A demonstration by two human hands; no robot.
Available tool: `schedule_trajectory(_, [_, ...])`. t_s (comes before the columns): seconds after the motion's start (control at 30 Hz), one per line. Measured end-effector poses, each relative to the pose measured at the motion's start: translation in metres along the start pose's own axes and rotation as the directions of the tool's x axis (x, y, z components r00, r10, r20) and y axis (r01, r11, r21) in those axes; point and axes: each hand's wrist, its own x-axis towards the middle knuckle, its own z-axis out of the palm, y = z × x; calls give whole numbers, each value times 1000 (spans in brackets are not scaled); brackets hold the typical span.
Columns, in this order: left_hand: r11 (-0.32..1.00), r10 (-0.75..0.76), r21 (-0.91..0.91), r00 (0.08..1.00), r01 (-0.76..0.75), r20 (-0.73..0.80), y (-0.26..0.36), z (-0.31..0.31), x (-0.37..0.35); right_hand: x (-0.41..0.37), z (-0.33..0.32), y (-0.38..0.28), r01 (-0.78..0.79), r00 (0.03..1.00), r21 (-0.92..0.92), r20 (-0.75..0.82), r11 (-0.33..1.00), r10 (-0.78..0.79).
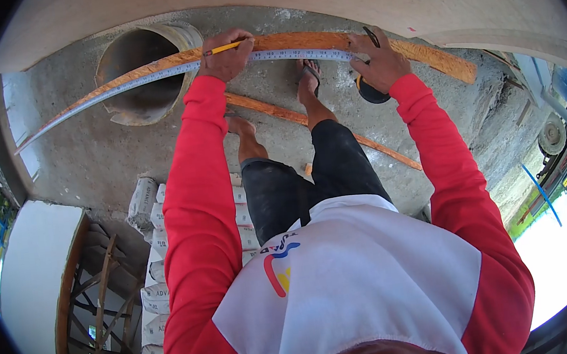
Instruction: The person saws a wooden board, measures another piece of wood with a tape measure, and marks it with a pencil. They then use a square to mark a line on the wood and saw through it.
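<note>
A long reddish-brown wooden strip (298, 41) runs across in front of me, looking curved in this wide view. Along its near edge lies a pulled-out tape measure blade (278, 54). My left hand (226, 61) is closed on a yellow pencil (224, 47), resting over the strip and blade. Farther right, my right hand (381, 62) is closed around the tape measure at the strip, its dark round case (372, 91) partly hidden below the palm. A thin black loop (371, 37) shows at the right fingers.
A large round concrete pipe (182, 36) stands behind the strip at left. Another wooden strip (376, 146) lies on the concrete floor by my feet. Stacked printed bags (155, 298) are at my left, near a white panel (33, 269) and a dark wooden frame (103, 290).
</note>
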Motion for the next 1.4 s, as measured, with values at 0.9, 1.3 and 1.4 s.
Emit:
schedule_trajectory(0.9, [-186,-720,-959,694,-214,-15,-38,-118,-269,-105,42,-204,290,398,762,454,579,-797])
schedule_trajectory(1.3, [-310,-711,-943,688,-122,145,20,-105,-327,-157,14,-261,260,524,584,584,769,-621])
schedule_trajectory(1.4, [-297,-640,-948,761,-115,108,47,-94,-326,-164,-6,-272,291,583,425,632,857,-511])
